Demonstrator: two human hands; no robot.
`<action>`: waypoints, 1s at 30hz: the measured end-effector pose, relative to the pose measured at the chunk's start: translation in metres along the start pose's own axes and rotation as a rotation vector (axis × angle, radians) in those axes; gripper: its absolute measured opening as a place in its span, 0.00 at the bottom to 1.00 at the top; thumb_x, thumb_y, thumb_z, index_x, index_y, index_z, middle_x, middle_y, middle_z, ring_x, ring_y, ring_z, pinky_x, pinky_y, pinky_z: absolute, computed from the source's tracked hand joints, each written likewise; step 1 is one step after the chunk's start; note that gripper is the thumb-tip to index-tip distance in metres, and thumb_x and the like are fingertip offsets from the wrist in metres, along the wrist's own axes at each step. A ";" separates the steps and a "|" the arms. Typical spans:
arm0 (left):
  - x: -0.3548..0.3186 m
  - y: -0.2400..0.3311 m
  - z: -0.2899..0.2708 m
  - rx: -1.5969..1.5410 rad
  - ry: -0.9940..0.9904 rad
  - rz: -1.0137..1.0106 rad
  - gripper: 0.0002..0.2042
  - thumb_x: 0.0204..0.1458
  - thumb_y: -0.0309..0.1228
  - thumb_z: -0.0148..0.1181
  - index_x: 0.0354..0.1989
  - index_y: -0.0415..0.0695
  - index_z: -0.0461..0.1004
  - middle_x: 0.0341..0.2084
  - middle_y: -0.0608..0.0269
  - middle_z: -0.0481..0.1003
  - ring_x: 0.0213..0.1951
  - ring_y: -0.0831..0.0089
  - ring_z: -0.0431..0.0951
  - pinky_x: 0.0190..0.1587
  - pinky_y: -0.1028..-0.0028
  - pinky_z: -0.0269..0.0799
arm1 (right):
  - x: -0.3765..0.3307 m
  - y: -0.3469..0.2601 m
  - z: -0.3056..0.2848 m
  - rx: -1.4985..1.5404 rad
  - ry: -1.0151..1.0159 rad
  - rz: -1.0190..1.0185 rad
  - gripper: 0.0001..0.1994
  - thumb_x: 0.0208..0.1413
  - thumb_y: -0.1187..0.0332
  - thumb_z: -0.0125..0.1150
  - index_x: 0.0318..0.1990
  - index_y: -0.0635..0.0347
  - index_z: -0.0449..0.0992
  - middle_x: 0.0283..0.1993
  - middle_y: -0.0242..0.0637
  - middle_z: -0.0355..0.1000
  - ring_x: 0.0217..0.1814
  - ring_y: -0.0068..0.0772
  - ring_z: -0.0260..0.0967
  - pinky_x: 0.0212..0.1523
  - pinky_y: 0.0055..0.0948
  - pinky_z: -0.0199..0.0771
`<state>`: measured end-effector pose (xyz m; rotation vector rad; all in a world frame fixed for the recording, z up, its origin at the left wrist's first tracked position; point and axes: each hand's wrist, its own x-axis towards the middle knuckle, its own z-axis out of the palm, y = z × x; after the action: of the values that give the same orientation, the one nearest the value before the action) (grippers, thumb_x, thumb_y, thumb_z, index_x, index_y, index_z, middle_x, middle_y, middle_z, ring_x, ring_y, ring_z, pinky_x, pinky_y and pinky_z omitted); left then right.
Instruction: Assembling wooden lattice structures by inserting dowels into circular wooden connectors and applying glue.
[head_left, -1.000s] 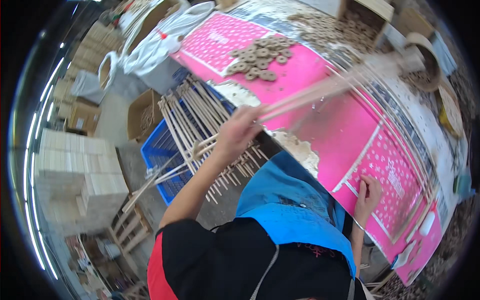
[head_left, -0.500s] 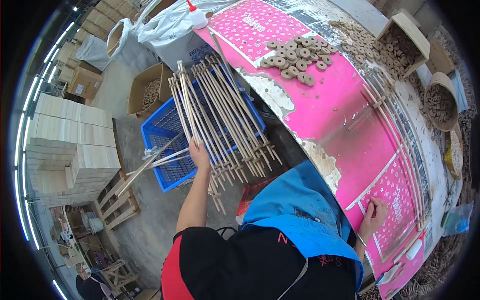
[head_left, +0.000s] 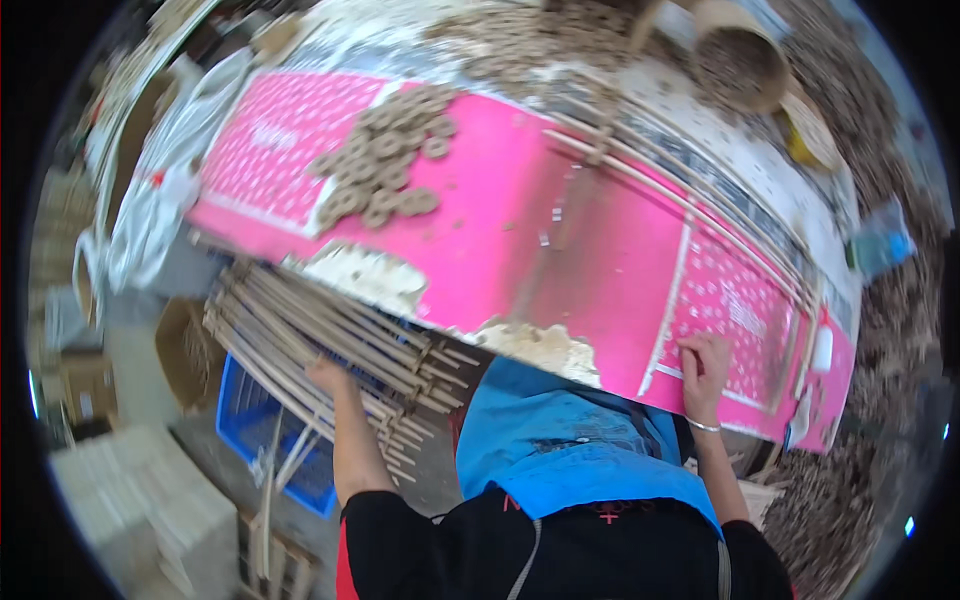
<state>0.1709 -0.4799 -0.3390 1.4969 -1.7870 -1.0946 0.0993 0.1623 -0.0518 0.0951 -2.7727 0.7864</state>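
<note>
Currently left hand reaches into the stick bundle over the blue crate, grip unclear. Right hand rests flat, empty, on the pink table. Few sticks laid there; most remain.

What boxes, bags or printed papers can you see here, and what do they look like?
Pink printed sheet: covers the table, white dotted panels at both ends.
Cardboard box: brown, open, on the floor at left.
Blue crate: plastic, under the wooden sticks.
White bag: crumpled, at the table's left end.
</note>
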 end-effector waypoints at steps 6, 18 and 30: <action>0.023 -0.002 -0.003 -0.070 -0.265 -0.072 0.25 0.58 0.16 0.59 0.66 0.31 0.66 0.57 0.46 0.78 0.54 0.59 0.79 0.57 0.63 0.74 | 0.025 0.003 -0.005 0.102 0.033 -0.004 0.06 0.60 0.79 0.63 0.42 0.62 0.83 0.38 0.39 0.75 0.41 0.39 0.74 0.43 0.35 0.71; -0.224 0.310 -0.018 0.158 -0.747 1.237 0.10 0.62 0.18 0.57 0.49 0.36 0.80 0.39 0.50 0.80 0.40 0.58 0.79 0.51 0.61 0.75 | 0.045 0.024 -0.012 0.455 0.093 0.239 0.07 0.63 0.76 0.62 0.45 0.62 0.84 0.39 0.39 0.79 0.42 0.35 0.78 0.42 0.31 0.77; -0.485 0.475 0.256 0.035 -1.309 1.880 0.10 0.60 0.25 0.60 0.49 0.45 0.80 0.40 0.56 0.79 0.45 0.52 0.78 0.50 0.56 0.72 | 0.141 0.101 -0.011 -0.096 0.290 -0.044 0.13 0.54 0.72 0.66 0.48 0.55 0.82 0.49 0.32 0.77 0.58 0.38 0.71 0.61 0.41 0.68</action>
<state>-0.1787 0.0712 -0.0227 -1.4371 -2.5433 -0.7255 -0.0474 0.2554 -0.0572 0.0211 -2.5193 0.6016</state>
